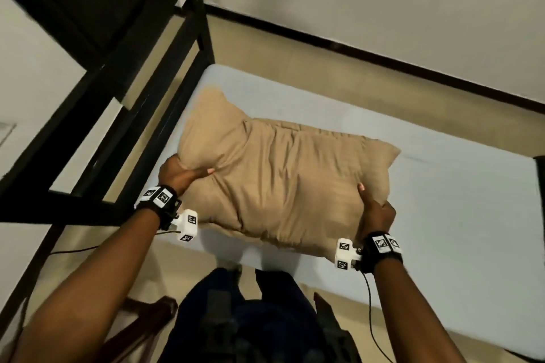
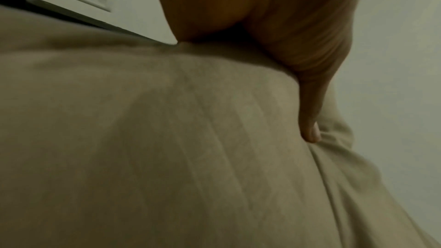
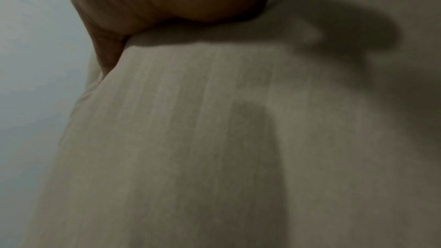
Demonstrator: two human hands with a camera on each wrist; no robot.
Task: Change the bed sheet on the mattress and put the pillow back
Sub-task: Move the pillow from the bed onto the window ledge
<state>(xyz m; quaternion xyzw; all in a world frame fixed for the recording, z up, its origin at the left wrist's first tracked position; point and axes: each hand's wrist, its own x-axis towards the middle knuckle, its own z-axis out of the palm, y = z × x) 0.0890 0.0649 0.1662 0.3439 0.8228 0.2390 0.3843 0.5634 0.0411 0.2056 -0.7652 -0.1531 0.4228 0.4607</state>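
Both hands grasp the pillow (image 1: 283, 183) by its short ends, left hand (image 1: 180, 174) and right hand (image 1: 376, 215), so its long axis runs between them across the bed (image 1: 457, 186), near the head corner by the frame (image 1: 165, 74).

Here's the mattress (image 1: 442, 186), covered flat in a pale blue bed sheet (image 1: 295, 97), set inside a black bed frame (image 1: 177, 68) on the beige floor (image 1: 295, 44). A tan pillow (image 1: 289, 180) sits over its near left corner.
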